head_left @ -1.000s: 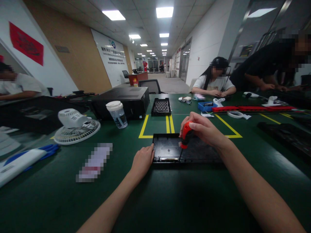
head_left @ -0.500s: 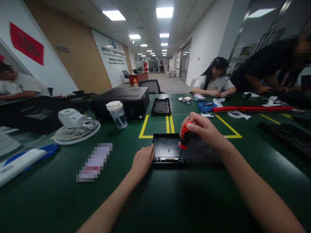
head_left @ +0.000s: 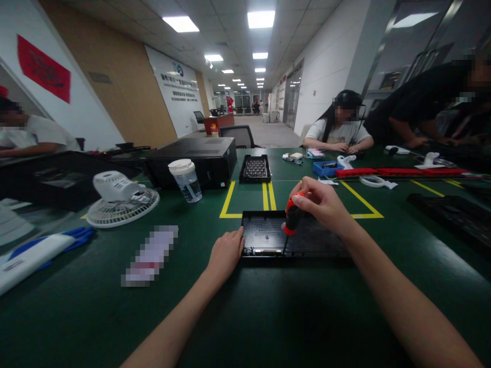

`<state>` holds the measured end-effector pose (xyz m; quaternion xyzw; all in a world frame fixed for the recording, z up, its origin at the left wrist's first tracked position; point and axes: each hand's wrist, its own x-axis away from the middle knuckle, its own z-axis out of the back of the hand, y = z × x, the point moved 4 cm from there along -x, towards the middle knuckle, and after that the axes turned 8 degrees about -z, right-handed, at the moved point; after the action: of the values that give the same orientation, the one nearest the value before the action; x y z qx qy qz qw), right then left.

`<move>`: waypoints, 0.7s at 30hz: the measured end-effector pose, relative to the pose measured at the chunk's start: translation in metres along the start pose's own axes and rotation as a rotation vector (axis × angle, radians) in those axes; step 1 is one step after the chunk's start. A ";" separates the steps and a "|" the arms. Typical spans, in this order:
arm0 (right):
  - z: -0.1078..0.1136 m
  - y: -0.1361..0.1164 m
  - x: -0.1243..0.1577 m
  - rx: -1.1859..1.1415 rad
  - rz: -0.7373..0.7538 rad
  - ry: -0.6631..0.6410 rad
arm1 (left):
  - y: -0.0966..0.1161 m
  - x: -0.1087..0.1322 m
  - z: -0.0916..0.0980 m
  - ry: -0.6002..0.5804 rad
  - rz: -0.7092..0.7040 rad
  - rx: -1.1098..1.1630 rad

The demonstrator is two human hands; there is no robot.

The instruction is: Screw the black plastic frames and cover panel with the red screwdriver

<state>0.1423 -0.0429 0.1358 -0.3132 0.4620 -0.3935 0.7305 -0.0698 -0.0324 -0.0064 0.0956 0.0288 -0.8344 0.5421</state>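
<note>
A flat black plastic case (head_left: 268,236) lies on the green table (head_left: 245,317) in front of me. My right hand (head_left: 322,204) is closed round the red and black handle of a screwdriver (head_left: 292,217), held upright with its tip down near the case's front edge. My left hand (head_left: 226,251) rests against the case's left front corner, fingers curled against its edge.
Behind the case are yellow floor-tape lines (head_left: 268,197), a black tray of small parts (head_left: 254,168), a lidded plastic cup (head_left: 185,180), a black computer box (head_left: 199,159) and a white desk fan (head_left: 120,197). Other people sit at the left and far right. A blue bin (head_left: 327,167) stands beyond.
My right hand has shifted its fingers slightly on the screwdriver handle, covering more of the red top. The left hand and the case have stayed put.
</note>
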 end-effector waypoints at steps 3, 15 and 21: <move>0.000 -0.002 0.001 0.061 0.011 0.059 | -0.001 0.000 -0.001 -0.002 0.003 -0.005; -0.001 -0.002 0.002 0.179 0.020 0.258 | -0.002 -0.001 -0.004 0.028 -0.024 -0.010; -0.005 -0.002 0.006 0.243 0.008 0.318 | 0.000 -0.001 -0.002 0.014 -0.011 0.005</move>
<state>0.1384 -0.0499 0.1326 -0.1550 0.5217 -0.4881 0.6823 -0.0699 -0.0315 -0.0080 0.1024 0.0311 -0.8368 0.5370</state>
